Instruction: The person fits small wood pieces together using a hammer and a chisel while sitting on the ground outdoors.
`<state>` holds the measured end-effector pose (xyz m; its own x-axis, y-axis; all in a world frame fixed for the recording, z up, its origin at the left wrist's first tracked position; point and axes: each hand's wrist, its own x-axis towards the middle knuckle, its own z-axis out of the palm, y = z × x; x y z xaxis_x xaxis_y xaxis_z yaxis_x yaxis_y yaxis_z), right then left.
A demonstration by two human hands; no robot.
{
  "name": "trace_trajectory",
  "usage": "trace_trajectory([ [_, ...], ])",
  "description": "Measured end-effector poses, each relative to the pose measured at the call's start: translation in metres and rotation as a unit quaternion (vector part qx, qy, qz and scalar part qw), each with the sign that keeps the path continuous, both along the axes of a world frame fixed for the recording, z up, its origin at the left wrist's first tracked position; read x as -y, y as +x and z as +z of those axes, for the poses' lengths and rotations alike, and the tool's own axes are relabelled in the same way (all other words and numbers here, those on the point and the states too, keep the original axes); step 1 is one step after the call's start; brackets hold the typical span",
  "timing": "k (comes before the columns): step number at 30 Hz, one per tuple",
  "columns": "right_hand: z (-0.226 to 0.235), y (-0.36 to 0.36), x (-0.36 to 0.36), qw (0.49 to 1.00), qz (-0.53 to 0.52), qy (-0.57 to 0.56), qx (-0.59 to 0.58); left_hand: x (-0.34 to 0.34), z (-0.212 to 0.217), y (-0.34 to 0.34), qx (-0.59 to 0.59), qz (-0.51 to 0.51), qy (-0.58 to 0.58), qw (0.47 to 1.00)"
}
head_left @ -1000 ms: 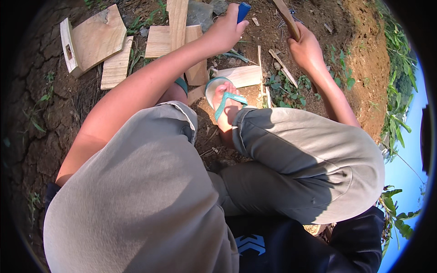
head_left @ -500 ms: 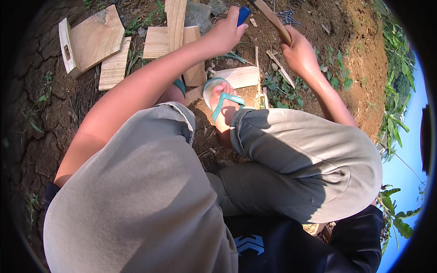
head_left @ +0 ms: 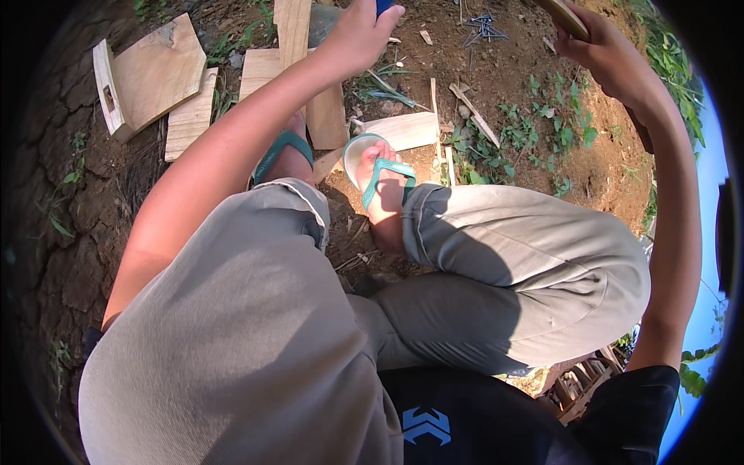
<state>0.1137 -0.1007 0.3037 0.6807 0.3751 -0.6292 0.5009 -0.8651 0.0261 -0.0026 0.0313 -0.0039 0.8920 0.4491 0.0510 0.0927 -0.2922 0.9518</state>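
Observation:
At the top of the view my left hand [head_left: 358, 37] is closed around a blue handle [head_left: 384, 6]. The rest of that tool lies beyond the upper edge or behind my fingers. My right hand [head_left: 608, 58], raised at the upper right, grips a wooden handle [head_left: 566, 18]; its far end is out of view. Below my left hand lie light wooden boards, one upright narrow piece [head_left: 291, 35] across a wider board [head_left: 260, 68]. A short board [head_left: 403, 130] rests on the soil by my sandaled foot [head_left: 385, 182].
At the left, a notched wooden piece [head_left: 111, 91] stands against a wide angled board [head_left: 163, 70], with a smaller board [head_left: 190, 116] beside it. A pile of nails [head_left: 485, 29] lies on the dirt between my hands. Wood strips [head_left: 474, 116] and low weeds [head_left: 511, 132] lie to the right.
My right hand has swung up and to the right with the wooden handle. My left hand has shifted up and slightly left, still holding the blue handle.

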Motion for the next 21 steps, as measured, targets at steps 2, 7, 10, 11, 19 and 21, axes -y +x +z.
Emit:
trace_trajectory([
  [2,-0.004,0.002,0.012,0.997,0.066,0.035,0.002,-0.001,-0.001,0.004,0.012,0.001,0.011,1.0],
  [7,-0.039,0.009,0.035,0.987,0.122,0.094,-0.053,0.004,0.008,-0.007,-0.068,-0.005,-0.021,0.997],
  [10,-0.059,0.011,0.042,0.982,0.138,0.119,-0.039,0.013,0.005,-0.013,-0.081,-0.023,-0.063,0.994],
  [11,-0.062,0.015,0.043,0.983,0.147,0.105,-0.016,0.016,0.005,-0.013,-0.073,-0.046,-0.059,0.995],
  [19,-0.067,0.011,0.029,0.984,0.126,0.127,-0.01,0.033,0.016,-0.025,-0.039,-0.087,-0.022,0.995],
  [21,-0.08,0.018,0.045,0.981,0.118,0.148,-0.038,0.037,0.016,-0.023,-0.036,-0.089,-0.026,0.995],
])
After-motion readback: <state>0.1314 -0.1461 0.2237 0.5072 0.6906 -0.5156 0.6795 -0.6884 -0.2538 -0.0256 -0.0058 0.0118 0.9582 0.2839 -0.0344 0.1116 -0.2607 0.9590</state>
